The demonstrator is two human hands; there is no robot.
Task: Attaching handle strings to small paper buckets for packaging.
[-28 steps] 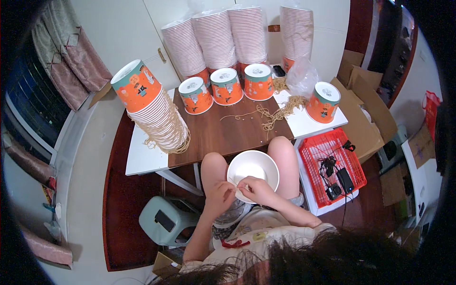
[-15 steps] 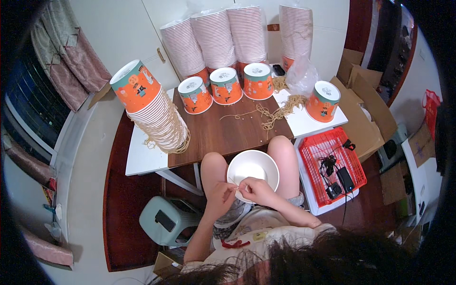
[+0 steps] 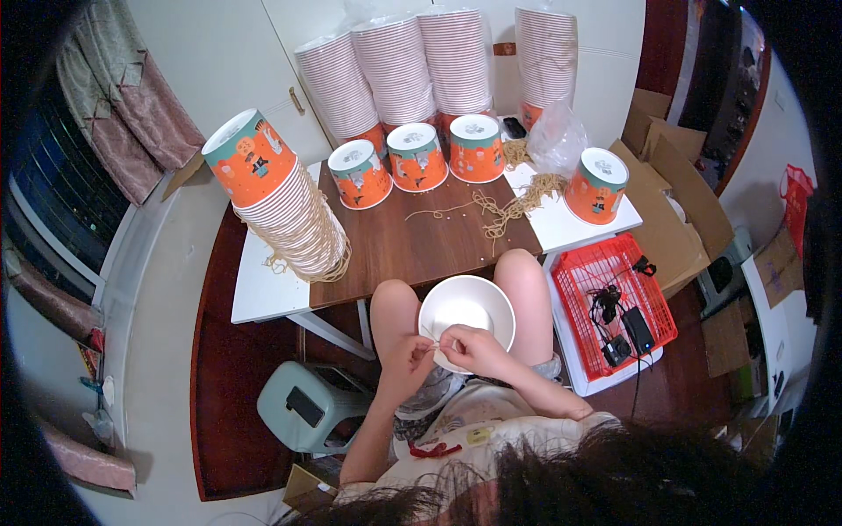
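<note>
A white paper bucket [image 3: 478, 307] rests between my knees with its open mouth up. At its near left rim my left hand [image 3: 409, 361] is closed in a pinch. My right hand [image 3: 474, 351] pinches close beside it, reaching over the rim, and the fingertips of both hands nearly meet. A thin pale string [image 3: 427, 331] runs from between the fingers over the bucket's inside; its ends are hidden. More tan string [image 3: 500, 215] lies loosely tangled on the brown-and-white table [image 3: 386, 241] ahead.
Upside-down orange buckets [image 3: 418, 167] stand along the table's back, another [image 3: 598, 188] at right. A leaning nested stack [image 3: 281, 206] draped with string stands left. Tall bagged stacks [image 3: 395, 70] rise behind. A red basket [image 3: 579, 263] with cables sits right, a pale green stool [image 3: 294, 394] left.
Both hands stay at the bucket's rim and have barely moved. The fingers have shifted slightly around the string.
</note>
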